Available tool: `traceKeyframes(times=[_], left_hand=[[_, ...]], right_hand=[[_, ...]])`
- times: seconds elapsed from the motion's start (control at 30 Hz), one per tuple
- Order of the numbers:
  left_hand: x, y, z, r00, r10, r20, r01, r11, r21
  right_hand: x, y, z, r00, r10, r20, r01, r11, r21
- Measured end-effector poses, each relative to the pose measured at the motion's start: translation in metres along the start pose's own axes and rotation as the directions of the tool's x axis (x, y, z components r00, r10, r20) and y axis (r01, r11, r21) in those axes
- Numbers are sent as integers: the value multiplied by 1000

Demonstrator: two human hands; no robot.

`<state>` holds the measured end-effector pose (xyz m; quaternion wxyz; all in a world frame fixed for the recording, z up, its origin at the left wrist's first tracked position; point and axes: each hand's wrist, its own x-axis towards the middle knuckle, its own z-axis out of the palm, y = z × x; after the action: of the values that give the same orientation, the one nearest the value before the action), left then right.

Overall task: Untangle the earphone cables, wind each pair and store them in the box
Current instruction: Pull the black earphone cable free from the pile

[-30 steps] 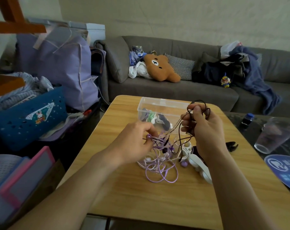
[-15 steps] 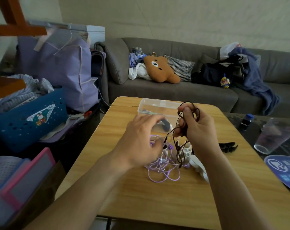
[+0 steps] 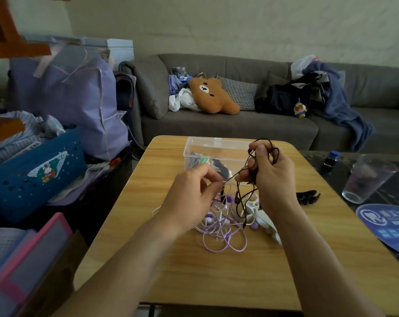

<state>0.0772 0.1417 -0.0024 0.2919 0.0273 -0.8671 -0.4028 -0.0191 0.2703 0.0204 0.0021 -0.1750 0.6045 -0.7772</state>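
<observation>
Head view: right hand (image 3: pixel 274 177) grips looped black cable (image 3: pixel 239 193) just before the box (image 3: pixel 216 147); left hand (image 3: pixel 191 195) pinches its strand. Thin, limp and snag-prone, it is likely best pinched near the tangle (image 3: pixel 223 225) and drawn gently.

Grey fabric sofa (image 3: pixel 251 126); brown bear-shaped plush cushion (image 3: pixel 213 94); clear plastic cup (image 3: pixel 368 179); blue perforated plastic basket (image 3: pixel 34 172); lilac fabric bag (image 3: pixel 79 104).

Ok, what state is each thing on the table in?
Black cable: partly looped in the right hand, pinched by the left hand.
Purple cable: tangled on the table.
Box: open, earphones inside.
Cup: upright.
</observation>
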Motion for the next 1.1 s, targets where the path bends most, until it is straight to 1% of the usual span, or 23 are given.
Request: traceKeyframes(times=[0.1,0.23,0.33,0.47,0.57,0.63,0.73,0.8,0.87,0.9,1.0,1.03,1.1], left_hand=[[0,-3,0,999,-38,23,40,996,-84],[2,-5,-1,994,-111,22,113,977,-181],[1,-3,-4,987,-104,122,131,962,-239],[0,-3,-7,971,-41,235,100,965,-244],[-2,-5,-6,962,-31,272,98,967,-235],[-3,-7,-4,960,-58,273,117,972,-206],[-3,-9,-4,961,-123,248,169,970,-175],[-2,-8,-4,961,-142,239,181,972,-153],[-2,-7,-5,951,-169,257,212,966,-149],[-2,-7,-6,945,-186,268,237,956,-173],[0,-5,-6,934,-193,301,288,905,-312],[1,-6,-5,933,-198,301,292,905,-309],[1,-7,2,940,-220,261,283,929,-238]], right_hand=[[0,1,1,999,20,-37,-18,999,49],[0,3,2,994,97,-48,-88,983,164],[0,1,2,994,85,-69,-69,974,216],[2,-2,-2,993,41,-109,-14,971,239],[2,-5,-3,990,41,-138,3,954,300],[4,-7,-4,987,45,-152,11,936,352],[5,-9,-9,988,74,-137,-16,925,379],[4,-9,-10,987,90,-136,-32,924,380],[3,-9,-9,986,99,-131,-43,925,377],[2,-9,-7,987,103,-121,-51,926,373],[1,-12,-3,993,103,-53,-76,923,376],[0,-12,-1,995,93,-22,-77,920,383],[-2,-13,3,997,70,23,-73,913,402]])
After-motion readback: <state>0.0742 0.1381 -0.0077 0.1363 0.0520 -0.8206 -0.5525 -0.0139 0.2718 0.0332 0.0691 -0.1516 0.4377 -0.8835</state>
